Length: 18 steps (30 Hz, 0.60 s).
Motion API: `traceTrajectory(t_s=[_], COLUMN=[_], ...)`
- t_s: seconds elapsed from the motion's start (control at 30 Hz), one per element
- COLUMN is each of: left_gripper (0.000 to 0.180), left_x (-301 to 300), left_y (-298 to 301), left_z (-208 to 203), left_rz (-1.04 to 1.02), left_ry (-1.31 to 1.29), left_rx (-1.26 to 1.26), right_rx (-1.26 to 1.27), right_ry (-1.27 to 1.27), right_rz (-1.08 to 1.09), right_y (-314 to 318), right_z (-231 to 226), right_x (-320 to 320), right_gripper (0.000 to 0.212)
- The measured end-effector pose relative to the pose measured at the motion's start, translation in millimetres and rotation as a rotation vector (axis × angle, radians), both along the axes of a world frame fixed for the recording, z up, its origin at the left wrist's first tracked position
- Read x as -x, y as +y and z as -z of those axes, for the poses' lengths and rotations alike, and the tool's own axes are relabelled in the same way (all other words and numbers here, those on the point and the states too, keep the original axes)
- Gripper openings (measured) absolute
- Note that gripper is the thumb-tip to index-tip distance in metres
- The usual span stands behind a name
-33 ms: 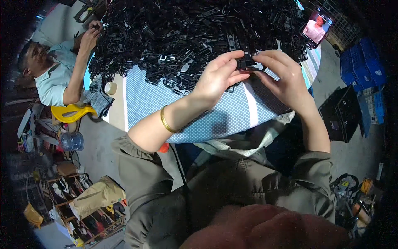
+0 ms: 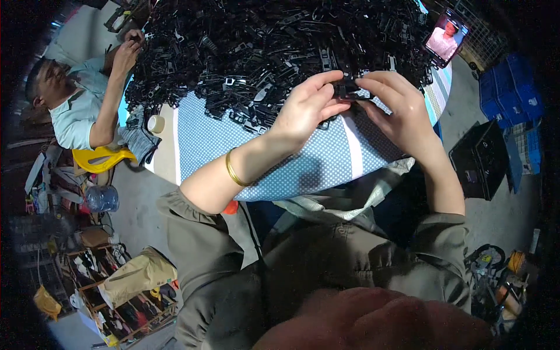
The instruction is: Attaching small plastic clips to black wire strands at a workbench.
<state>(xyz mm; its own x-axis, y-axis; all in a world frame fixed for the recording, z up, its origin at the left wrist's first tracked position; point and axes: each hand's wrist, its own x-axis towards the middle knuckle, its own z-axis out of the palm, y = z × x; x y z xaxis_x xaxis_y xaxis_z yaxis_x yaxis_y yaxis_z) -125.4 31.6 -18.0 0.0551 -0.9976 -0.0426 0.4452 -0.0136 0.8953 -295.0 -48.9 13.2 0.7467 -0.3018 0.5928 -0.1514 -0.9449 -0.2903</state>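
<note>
The left hand (image 2: 297,114) and the right hand (image 2: 402,114) face each other with fingertips nearly meeting, and a small black part (image 2: 349,90) sits in the narrow space between them. The left fingers are pinched on the part, one lying above it and another below. The right index fingertip and thumb bracket its other end, bent with a gap behind their tips; whether they squeeze it or merely touch it, I cannot tell.

Both elbows are bent. The left forearm slants up toward the fingers from lower left, a gold bangle (image 2: 233,167) well back from the fingertips near the middle of the forearm. The right forearm rises more steeply, its wrist bent so the hand leans inward, back of the hand uppermost.

Just beyond the fingertips spreads a heap of dark parts (image 2: 262,58). Nearer the body than the fingers lies the patterned tablecloth (image 2: 251,169). A phone (image 2: 447,39) stands beyond and right of the right fingers; a tape roll (image 2: 156,123) sits well left of the left fingers.
</note>
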Motion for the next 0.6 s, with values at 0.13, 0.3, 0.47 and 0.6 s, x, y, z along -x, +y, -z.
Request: traceTrajectory(t_s=[0.13,0.3,0.47,0.6], left_gripper=[0.035,0.037,0.038,0.037], left_x=[-1,-2,-2,2], left_y=[1,1,4,2], left_z=[4,4,4,5], left_rz=[0.017,0.051,0.014,-0.031], left_ry=[-0.045,-0.023,-0.092,-0.272], left_rx=[-0.006,0.036,0.027,-0.011], right_rx=[0.104,0.124,0.158,0.26], right_ry=[-0.013,-0.017,-0.029,0.019], right_rz=[0.017,0.022,0.023,0.04], right_y=[6,7,13,18], right_z=[-3,-2,-2,-4], right_x=[0,2,-1,-3], right_gripper=[0.037,0.038,0.037,0.036])
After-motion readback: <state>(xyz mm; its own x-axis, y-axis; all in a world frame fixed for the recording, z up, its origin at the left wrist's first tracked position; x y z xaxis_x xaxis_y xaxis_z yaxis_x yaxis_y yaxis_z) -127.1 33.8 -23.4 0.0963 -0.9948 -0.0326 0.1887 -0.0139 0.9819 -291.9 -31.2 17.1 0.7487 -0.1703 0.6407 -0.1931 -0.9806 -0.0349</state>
